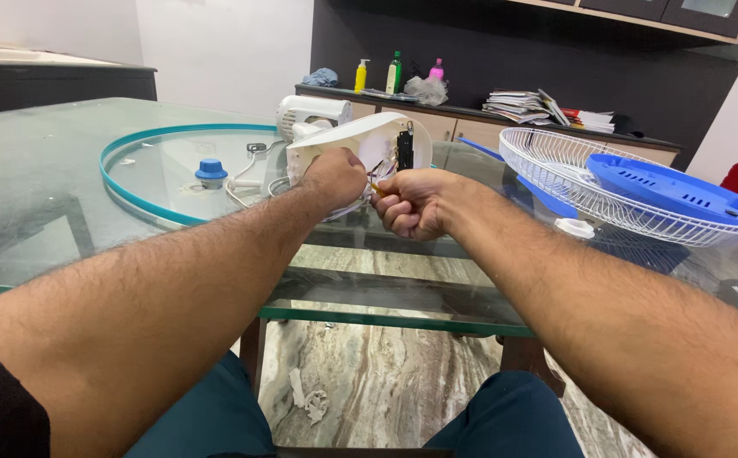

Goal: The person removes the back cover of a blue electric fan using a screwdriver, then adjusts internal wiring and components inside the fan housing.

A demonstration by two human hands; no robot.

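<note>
Head view: left hand [333, 176] fingers clamped on the white fan base housing [360, 153], tipped on edge near the glass table's [38, 195] front edge, open underside with loose wires facing the person. Right hand [409, 203] fisted tight just beside it, pinching a small orange-tipped piece; can't tell what. Right side: one white wire grille [555, 182], bowl-up, one blue blade hub [674, 191] inside. Left: one teal ring [144, 199] around one blue knob [211, 172]. Behind the housing: one white motor unit [311, 114].
</note>
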